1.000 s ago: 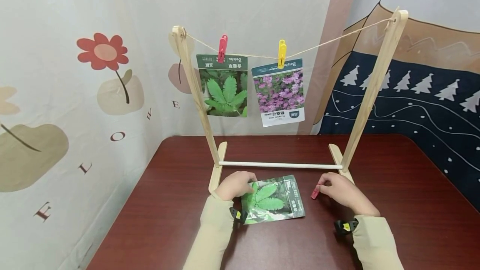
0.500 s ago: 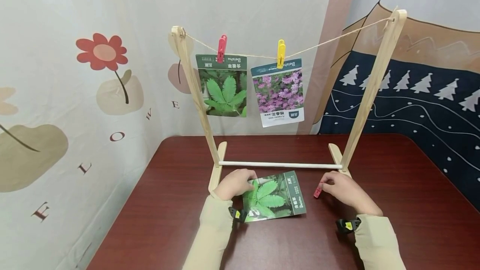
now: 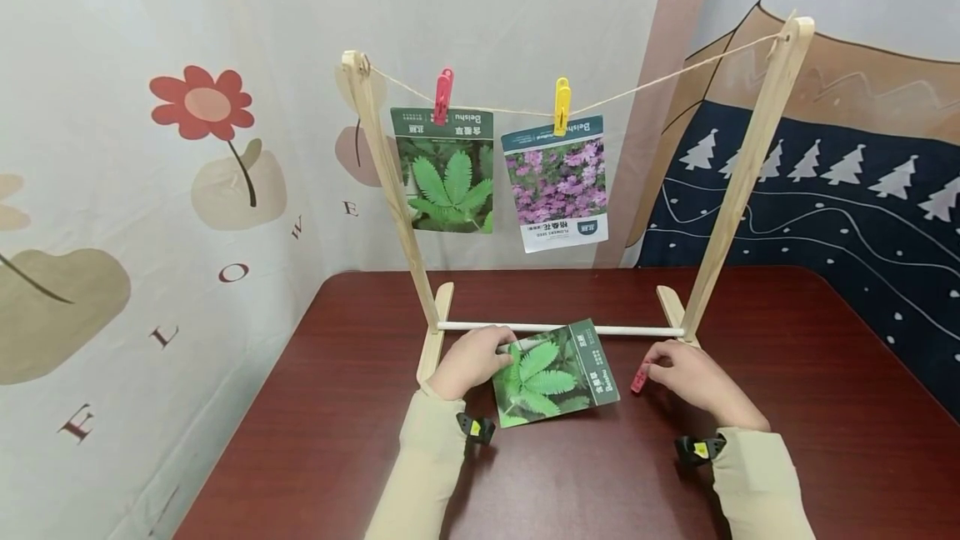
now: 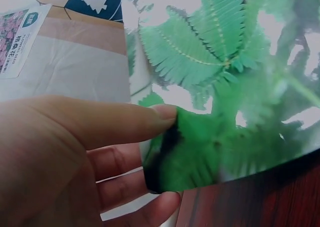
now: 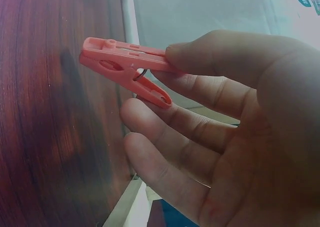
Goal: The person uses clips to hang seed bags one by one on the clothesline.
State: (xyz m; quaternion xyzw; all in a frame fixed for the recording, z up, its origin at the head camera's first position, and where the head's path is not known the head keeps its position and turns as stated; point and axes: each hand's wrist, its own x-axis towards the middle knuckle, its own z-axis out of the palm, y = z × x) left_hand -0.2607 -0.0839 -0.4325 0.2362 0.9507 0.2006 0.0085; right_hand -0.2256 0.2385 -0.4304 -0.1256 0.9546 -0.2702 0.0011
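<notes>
A green seed packet point(image 3: 547, 377) with a fern-like leaf picture is pinched at its left edge by my left hand point(image 3: 471, 363). In the left wrist view the thumb lies over the glossy packet point(image 4: 215, 87) and the fingers are behind it. The packet tilts up above the table, its dark printed end pointing right. To the right, my right hand point(image 3: 686, 382) holds a red clothespin point(image 3: 641, 376). The right wrist view shows thumb and index finger pinching one handle of the clothespin point(image 5: 120, 62); its other handle rests near the middle finger.
A wooden frame point(image 3: 731, 198) with a white crossbar point(image 3: 630, 331) stands on the dark red table point(image 3: 315, 448). From its string point(image 3: 675, 77) hang a leaf packet point(image 3: 450, 182) under a red clothespin point(image 3: 443, 97) and a purple-flower packet point(image 3: 558, 182) under a yellow clothespin point(image 3: 562, 107).
The left hand has raised the seed packet off the table and moved it slightly forward, its far edge now overlapping the crossbar. The right hand has shifted slightly right with the clothespin.
</notes>
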